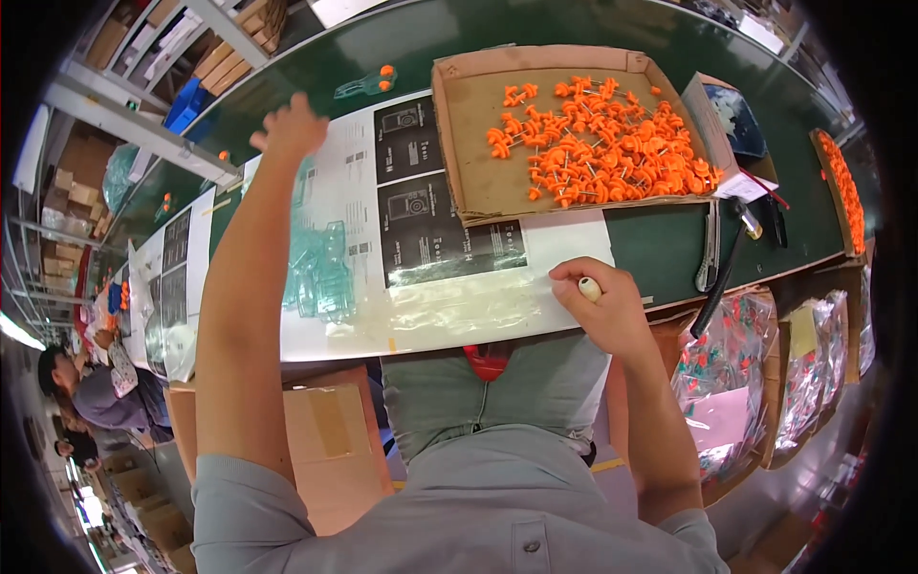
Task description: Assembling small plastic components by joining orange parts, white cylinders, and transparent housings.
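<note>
My left hand (292, 127) reaches far forward over the left part of the table, its fingers spread with nothing seen in them. Just right of it, a clear teal plastic piece with an orange knob (368, 84) lies on the green surface. My right hand (612, 311) is closed near the front edge around a cream-coloured rounded handle (589, 288); the rest of what it holds is hidden. Several clear teal plastic pieces (323, 273) lie on the printed white sheet (564, 244) between my arms. Beyond the right hand, a cardboard tray (478, 182) carries many orange knobbed parts with metal pins (602, 143).
Right of the tray stands a small open box (703, 105). A utility knife (708, 249) and a black-handled tool (722, 277) lie near it. Another tray of orange parts (841, 191) is at the far right. Cartons with bagged parts (727, 373) stand below the right edge.
</note>
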Demonstrator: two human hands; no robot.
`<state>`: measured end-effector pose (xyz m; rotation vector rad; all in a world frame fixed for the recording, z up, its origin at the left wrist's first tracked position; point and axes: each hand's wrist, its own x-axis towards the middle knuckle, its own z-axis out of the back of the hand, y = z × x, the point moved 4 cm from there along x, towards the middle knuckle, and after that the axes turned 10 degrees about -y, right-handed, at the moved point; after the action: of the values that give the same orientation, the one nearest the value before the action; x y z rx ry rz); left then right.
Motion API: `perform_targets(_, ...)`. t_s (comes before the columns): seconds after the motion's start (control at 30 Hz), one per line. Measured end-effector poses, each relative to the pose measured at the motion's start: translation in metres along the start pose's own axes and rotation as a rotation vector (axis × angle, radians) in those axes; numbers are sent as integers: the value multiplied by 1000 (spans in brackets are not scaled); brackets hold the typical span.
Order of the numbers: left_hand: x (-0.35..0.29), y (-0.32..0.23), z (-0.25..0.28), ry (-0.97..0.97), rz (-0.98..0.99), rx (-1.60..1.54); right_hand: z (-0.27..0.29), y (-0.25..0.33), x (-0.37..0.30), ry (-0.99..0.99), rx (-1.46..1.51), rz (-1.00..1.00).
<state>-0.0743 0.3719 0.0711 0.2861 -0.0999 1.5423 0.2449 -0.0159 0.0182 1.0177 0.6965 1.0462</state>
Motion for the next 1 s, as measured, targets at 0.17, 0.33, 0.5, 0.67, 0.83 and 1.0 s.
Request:
perform_targets(0.17, -26, 31, -17, 170, 95, -16, 4, -6, 1, 27, 63, 6)
perform_targets(0.33, -61, 22, -10, -238, -300, -480, 5, -5, 1, 28, 101, 12)
perform_targets(0.5, -108, -9, -3, -152, -519, -409, 6, -7, -5, -6, 29, -5)
perform_targets(0.67, -86, 2, -13, -36, -462, -296, 1, -7, 0, 8, -21, 45)
perform_targets(0.83, -134, -26, 55, -508, -694, -710, 1, -10, 2, -51, 19, 25)
perform_targets(1.0, -295, -66, 114, -442, -887, -782, 0, -11, 1, -49, 87, -102)
